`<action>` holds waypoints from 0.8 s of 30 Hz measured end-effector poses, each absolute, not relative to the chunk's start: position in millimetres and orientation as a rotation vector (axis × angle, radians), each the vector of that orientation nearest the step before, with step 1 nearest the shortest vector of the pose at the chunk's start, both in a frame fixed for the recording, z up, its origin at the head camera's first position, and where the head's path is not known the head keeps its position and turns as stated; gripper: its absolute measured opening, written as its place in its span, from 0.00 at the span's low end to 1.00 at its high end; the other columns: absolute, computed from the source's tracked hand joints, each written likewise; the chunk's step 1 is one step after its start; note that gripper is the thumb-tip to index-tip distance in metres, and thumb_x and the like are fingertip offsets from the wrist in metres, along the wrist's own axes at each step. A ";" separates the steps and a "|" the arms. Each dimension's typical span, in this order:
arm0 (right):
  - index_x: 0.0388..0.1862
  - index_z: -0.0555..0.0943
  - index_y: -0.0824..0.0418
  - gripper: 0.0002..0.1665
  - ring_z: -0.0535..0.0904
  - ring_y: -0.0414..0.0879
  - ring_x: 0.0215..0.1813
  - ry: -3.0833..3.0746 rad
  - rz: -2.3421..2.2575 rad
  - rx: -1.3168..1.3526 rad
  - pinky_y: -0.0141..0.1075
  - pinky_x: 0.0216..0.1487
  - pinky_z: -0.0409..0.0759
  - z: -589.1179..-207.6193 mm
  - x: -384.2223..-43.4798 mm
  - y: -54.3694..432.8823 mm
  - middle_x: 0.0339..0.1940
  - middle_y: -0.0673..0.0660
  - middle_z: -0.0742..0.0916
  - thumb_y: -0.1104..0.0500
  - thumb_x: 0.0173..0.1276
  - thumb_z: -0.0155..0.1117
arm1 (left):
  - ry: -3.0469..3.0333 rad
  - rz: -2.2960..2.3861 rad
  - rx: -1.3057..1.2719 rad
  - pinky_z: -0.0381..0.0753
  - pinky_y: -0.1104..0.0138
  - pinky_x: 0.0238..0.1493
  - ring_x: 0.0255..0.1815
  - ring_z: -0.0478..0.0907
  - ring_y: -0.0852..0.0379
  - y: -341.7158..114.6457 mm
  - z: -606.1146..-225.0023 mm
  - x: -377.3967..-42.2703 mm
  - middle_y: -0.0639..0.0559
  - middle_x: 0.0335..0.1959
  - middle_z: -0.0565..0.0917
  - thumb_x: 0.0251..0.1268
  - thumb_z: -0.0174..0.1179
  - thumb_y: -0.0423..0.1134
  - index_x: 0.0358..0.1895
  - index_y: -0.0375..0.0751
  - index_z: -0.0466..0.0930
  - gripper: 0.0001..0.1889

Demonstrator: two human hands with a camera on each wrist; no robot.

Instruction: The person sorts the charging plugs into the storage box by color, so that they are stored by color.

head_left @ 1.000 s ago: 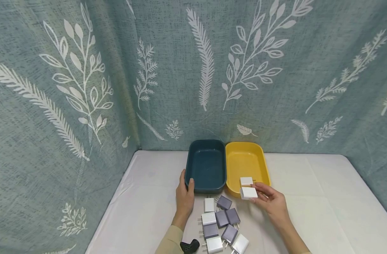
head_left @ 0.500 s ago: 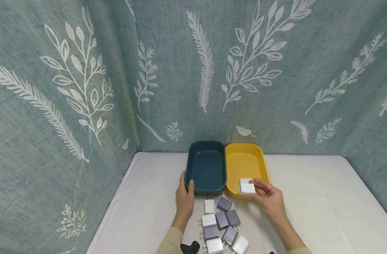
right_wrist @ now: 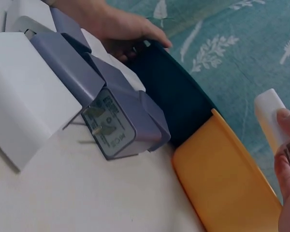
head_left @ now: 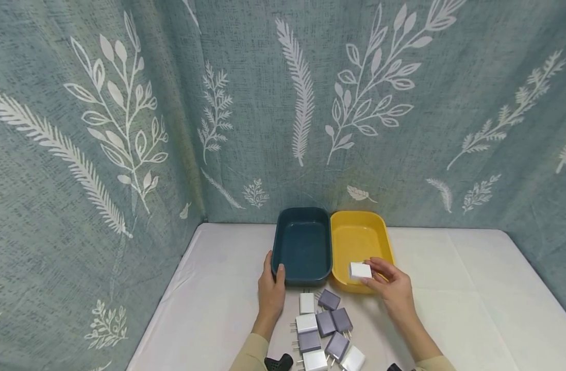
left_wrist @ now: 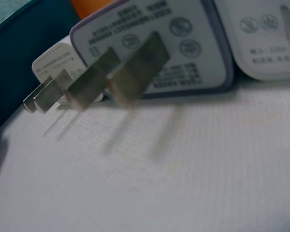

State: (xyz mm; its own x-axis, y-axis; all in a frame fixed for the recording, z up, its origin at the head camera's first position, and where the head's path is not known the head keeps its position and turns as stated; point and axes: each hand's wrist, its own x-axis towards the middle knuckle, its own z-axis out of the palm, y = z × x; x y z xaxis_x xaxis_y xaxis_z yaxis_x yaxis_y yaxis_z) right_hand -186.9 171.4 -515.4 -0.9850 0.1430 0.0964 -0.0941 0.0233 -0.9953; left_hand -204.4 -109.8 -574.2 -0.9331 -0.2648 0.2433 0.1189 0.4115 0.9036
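Observation:
My right hand (head_left: 394, 291) pinches a white charger plug (head_left: 360, 270) between thumb and fingers, above the near part of the yellow tray (head_left: 385, 237). In the right wrist view that plug (right_wrist: 270, 113) stands at the right edge, its metal prongs by the fingers. My left hand (head_left: 270, 293) holds the near left corner of the dark blue tray (head_left: 306, 247), fingers along its side and thumb at the front. Between the hands lie several white charger plugs (head_left: 306, 323) and purple charger plugs (head_left: 326, 323). The yellow tray's near floor is hidden behind the held plug.
Both trays stand side by side against the patterned curtain (head_left: 246, 103), on a white-covered table (head_left: 450, 288). The loose plugs lie close together in front of the trays, several with prongs pointing left. Black wrist gear (head_left: 278, 362) shows at the bottom edge.
My right hand has moved slightly forward and left with the white plug. A second white plug, seen earlier in the yellow tray, is now hidden behind it. My left hand stays put.

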 end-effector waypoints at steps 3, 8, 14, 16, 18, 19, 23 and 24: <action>0.56 0.77 0.73 0.32 0.83 0.29 0.47 -2.100 2.107 -0.076 0.24 0.51 0.81 -516.4 -188.5 168.1 0.40 0.38 0.87 0.74 0.49 0.75 | -2.327 -1.534 0.127 0.60 0.49 0.76 0.76 0.61 0.47 -109.6 -573.9 -204.0 0.47 0.75 0.64 0.77 0.44 0.50 0.76 0.44 0.54 0.30; 0.57 0.77 0.71 0.33 0.83 0.29 0.48 -2.111 2.108 -0.136 0.24 0.51 0.81 -514.3 -192.5 161.6 0.45 0.45 0.88 0.73 0.49 0.75 | -2.326 -1.537 0.126 0.60 0.49 0.76 0.76 0.61 0.47 -109.6 -572.8 -204.0 0.47 0.75 0.64 0.77 0.44 0.50 0.76 0.44 0.54 0.30; 0.59 0.76 0.70 0.34 0.81 0.28 0.49 -2.167 2.073 -0.186 0.22 0.52 0.80 -509.3 -197.4 156.7 0.59 0.66 0.83 0.72 0.50 0.75 | -2.321 -1.537 0.123 0.60 0.49 0.76 0.76 0.61 0.47 -109.1 -572.7 -205.0 0.47 0.75 0.64 0.77 0.44 0.50 0.76 0.43 0.54 0.30; 0.59 0.77 0.69 0.34 0.80 0.28 0.49 -2.186 2.066 -0.206 0.21 0.52 0.80 -508.5 -198.5 156.0 0.60 0.67 0.82 0.71 0.51 0.75 | -2.324 -1.537 0.128 0.60 0.49 0.76 0.76 0.61 0.47 -108.8 -572.7 -204.4 0.47 0.75 0.64 0.77 0.45 0.50 0.76 0.44 0.54 0.30; 0.59 0.77 0.68 0.33 0.79 0.28 0.49 -2.201 2.061 -0.224 0.21 0.52 0.79 -507.6 -199.5 155.4 0.60 0.66 0.82 0.71 0.52 0.75 | -2.330 -1.538 0.135 0.60 0.49 0.76 0.76 0.61 0.47 -108.7 -572.8 -203.7 0.47 0.75 0.64 0.77 0.45 0.50 0.76 0.45 0.54 0.30; 0.59 0.77 0.68 0.33 0.79 0.28 0.49 -2.203 2.059 -0.226 0.21 0.52 0.79 -507.1 -200.0 155.1 0.60 0.66 0.82 0.71 0.52 0.75 | -2.333 -1.539 0.137 0.60 0.49 0.76 0.76 0.61 0.47 -108.7 -572.9 -203.5 0.47 0.75 0.64 0.77 0.45 0.50 0.76 0.45 0.54 0.30; 0.60 0.76 0.69 0.33 0.79 0.27 0.49 -2.202 2.043 -0.218 0.20 0.52 0.79 -505.2 -203.4 153.6 0.60 0.67 0.82 0.70 0.53 0.75 | -2.333 -1.536 0.136 0.60 0.49 0.75 0.76 0.61 0.47 -109.7 -573.0 -203.3 0.47 0.75 0.64 0.77 0.45 0.50 0.76 0.45 0.54 0.30; 0.60 0.76 0.69 0.33 0.79 0.27 0.49 -2.199 2.039 -0.214 0.20 0.51 0.79 -505.0 -204.6 153.1 0.60 0.67 0.82 0.69 0.53 0.75 | -2.330 -1.536 0.135 0.60 0.49 0.75 0.76 0.61 0.47 -110.1 -573.0 -203.4 0.47 0.75 0.64 0.77 0.45 0.50 0.76 0.45 0.54 0.30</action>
